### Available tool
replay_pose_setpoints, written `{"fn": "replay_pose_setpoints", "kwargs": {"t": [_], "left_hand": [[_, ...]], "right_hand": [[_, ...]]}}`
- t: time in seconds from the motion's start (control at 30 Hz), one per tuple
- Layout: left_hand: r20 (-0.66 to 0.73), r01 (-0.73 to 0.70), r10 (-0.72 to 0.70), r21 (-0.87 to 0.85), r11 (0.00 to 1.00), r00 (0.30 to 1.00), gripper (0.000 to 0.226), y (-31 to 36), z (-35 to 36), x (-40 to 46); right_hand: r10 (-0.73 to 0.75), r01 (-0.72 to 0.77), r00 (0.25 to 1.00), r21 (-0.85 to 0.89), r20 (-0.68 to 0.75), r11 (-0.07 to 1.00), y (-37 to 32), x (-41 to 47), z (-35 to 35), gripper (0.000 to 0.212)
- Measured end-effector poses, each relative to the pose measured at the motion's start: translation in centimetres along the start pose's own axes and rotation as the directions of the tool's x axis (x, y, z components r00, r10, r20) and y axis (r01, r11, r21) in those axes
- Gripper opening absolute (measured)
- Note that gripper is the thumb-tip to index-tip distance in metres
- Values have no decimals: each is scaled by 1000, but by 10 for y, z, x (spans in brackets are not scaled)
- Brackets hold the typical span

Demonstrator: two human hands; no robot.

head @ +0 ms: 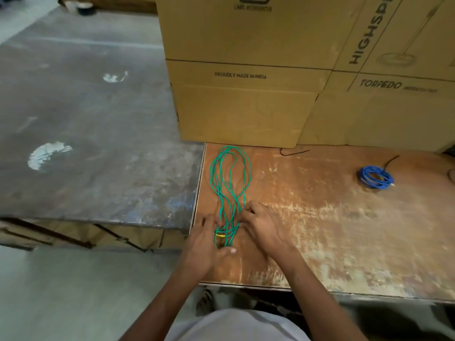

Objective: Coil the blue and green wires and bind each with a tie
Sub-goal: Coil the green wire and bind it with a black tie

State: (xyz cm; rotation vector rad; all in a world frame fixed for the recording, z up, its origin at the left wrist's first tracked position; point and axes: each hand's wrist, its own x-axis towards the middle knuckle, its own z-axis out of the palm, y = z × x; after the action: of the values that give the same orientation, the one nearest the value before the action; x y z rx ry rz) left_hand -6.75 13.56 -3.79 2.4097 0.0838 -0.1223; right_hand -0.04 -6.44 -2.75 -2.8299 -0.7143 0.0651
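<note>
Green wire (230, 178) loops stretch ahead of both hands | left hand (206, 244) and right hand (263, 227) pinch its near end | blue wire coil (375, 177) far right | cardboard boxes (246, 94) behind

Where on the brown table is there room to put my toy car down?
The widest bare patch of the wooden table lies between the green wire and the blue coil, running to the near edge. A narrower strip lies by the cardboard boxes, where a thin black tie rests. The left corner is crowded: left hand and right hand work there.
</note>
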Motion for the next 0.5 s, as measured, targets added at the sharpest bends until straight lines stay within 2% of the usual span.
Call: {"fn": "replay_pose_setpoints", "kwargs": {"t": [0.1,0.2,0.33,0.4,0.47,0.5], "left_hand": [[-47,-38,35,-66,997,998,52,-4,-2,-1],[-68,-63,56,-106,992,996,45,-4,-6,-3],[-32,-115,114,-40,993,993,41,-2,-8,-7],[-7,-105,105,50,993,994,60,1,-5,-8],[-3,-69,70,153,986,998,93,2,2,-8],[-8,-62,64,175,983,998,102,2,7,-8]], "right_hand": [[28,-28,1000,95,1,995,-3,-4,-1,29],[96,-96,995,191,10,977,-8,-8,0,33],[51,-56,998,141,39,988,-5,-6,5,25],[-11,5,998,96,56,995,-2,-4,6,24],[-76,72,995,57,70,996,-2,-4,7,34],[-108,105,991,49,72,993,-1,-6,7,37]]}}
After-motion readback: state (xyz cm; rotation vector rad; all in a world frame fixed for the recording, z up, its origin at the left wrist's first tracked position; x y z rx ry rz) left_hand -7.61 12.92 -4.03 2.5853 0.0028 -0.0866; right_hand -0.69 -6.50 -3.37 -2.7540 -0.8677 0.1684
